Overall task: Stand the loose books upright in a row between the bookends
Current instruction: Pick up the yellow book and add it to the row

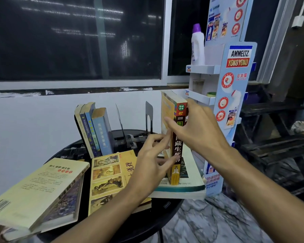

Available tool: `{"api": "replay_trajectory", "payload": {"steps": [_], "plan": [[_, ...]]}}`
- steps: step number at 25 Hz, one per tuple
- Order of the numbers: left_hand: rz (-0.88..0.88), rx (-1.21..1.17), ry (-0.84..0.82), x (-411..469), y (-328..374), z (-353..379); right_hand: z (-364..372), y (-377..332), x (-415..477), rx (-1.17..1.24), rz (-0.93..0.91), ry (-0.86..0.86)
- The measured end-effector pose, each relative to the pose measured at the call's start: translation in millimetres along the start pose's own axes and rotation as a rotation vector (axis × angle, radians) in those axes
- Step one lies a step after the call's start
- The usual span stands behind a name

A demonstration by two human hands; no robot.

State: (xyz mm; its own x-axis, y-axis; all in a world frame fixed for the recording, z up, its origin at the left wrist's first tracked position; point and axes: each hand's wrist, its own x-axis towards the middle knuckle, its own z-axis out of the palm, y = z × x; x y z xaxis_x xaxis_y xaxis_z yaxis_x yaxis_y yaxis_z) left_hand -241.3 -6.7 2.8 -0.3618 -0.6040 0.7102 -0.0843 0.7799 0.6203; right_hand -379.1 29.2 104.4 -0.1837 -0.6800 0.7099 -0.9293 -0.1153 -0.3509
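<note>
From the head camera, the right hand (198, 130) is wrapped round the top half of a tall book (178, 149), thumb on the front and fingers round the back. The book stands straight up, its long side running from twelve to six o'clock. Its bottom edge sits on a big flat book (182, 190) at the four o'clock side of the round black worktop (147, 221). The left hand (151, 155) is loose; its fingertips touch the lower cover and grip nothing. The row of books (95, 130) leans at ten o'clock from the tall book. A thin bookend (120, 120) and a wide bookend (149, 114) stand between them. So the book likely must travel toward ten o'clock, kept upright. The left hand is nearer the row.
</note>
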Motion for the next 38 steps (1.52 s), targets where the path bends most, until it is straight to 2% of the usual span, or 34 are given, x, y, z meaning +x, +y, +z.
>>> {"api": "replay_trajectory", "payload": {"steps": [8, 12, 18, 25, 30, 38], "plan": [[0.003, -0.029, -0.037, 7, 4, 6, -7, 6, 1, 0.055, 0.035, 0.054], [-0.012, 0.038, -0.039, 13, -1, -11, -7, 3, 7, 0.045, 0.018, 0.059], [-0.087, 0.47, 0.051, 47, -46, -77, 2, -14, 16, 0.084, -0.036, 0.059], [-0.205, 0.834, -0.02, 82, -96, -158, 36, -39, 33, 0.133, -0.073, 0.057], [-0.262, 0.998, -0.059, 93, -120, -185, 67, -58, 44, 0.199, -0.096, 0.025], [-0.185, 1.14, -0.085, 90, -144, -190, 108, -82, 65, 0.219, -0.114, -0.025]]}}
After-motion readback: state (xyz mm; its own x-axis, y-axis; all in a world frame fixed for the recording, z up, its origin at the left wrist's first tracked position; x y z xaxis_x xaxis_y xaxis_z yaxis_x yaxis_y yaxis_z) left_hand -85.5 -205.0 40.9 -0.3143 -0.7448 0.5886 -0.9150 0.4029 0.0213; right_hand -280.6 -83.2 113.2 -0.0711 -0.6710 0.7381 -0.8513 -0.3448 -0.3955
